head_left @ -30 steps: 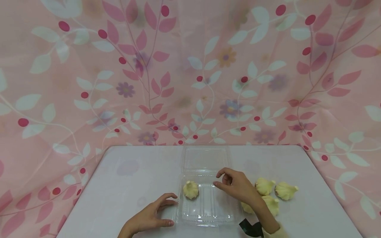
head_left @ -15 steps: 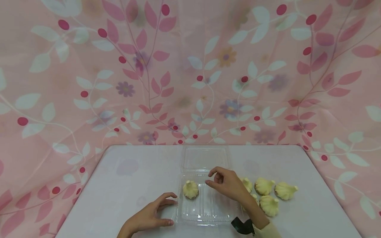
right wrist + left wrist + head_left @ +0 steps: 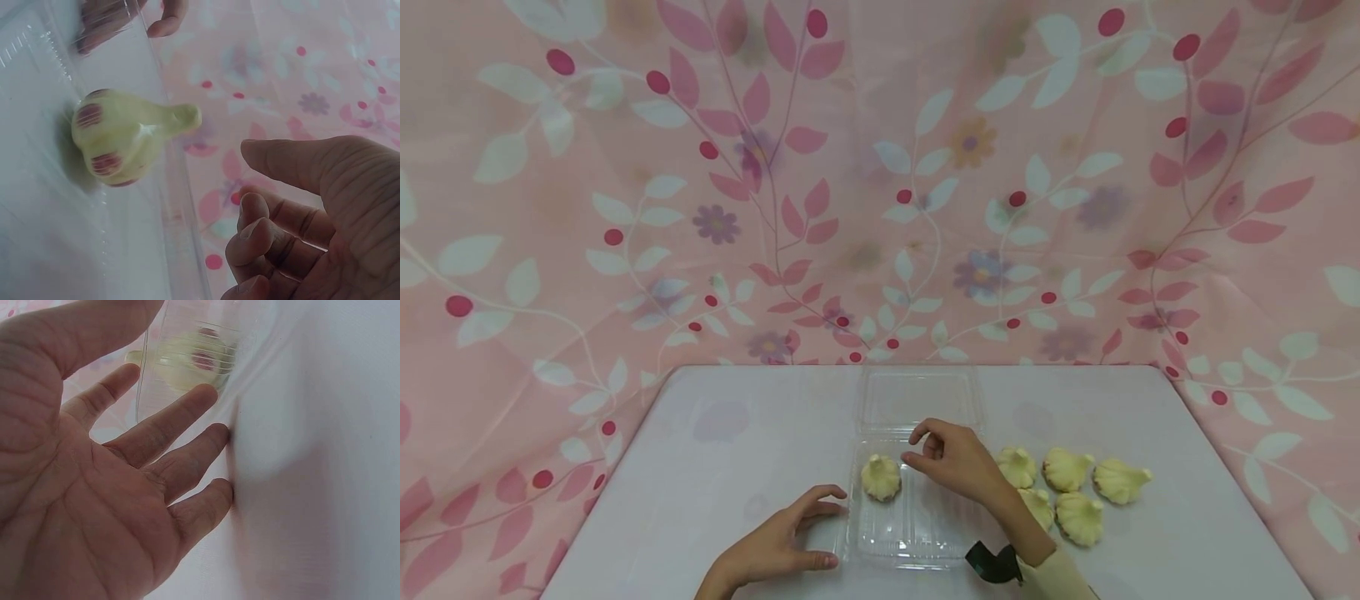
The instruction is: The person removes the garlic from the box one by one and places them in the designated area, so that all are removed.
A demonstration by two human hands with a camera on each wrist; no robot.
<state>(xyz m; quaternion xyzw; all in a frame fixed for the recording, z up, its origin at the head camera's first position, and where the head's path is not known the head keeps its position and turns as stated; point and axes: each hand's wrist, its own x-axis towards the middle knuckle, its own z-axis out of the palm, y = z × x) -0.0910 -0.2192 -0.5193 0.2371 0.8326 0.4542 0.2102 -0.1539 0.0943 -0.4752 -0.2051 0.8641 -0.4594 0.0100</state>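
A pale yellow garlic bulb [image 3: 881, 477] with purple patches near its base stands upright in the left part of a clear plastic clamshell box [image 3: 917, 552]. My left hand [image 3: 784, 537] is beside the box's left wall, its fingertips resting on the table with nothing held. Over the right half of the box hovers my right hand [image 3: 953, 457], a short way from the bulb. In the right wrist view its thumb is straight and its fingers are loosely bent around nothing. That view also shows the garlic bulb [image 3: 119, 137] with its stem towards the hand.
Several more garlic bulbs [image 3: 1079, 518] lie on the white table [image 3: 700, 467] right of the box, some partly behind the right forearm. The clear lid [image 3: 919, 400] is laid back behind the box. A pink floral cloth [image 3: 865, 167] hangs behind the table.
My right hand has moved left over the box, uncovering more of the garlic bulbs at the right. The left hand and the bulb in the box have stayed in place.
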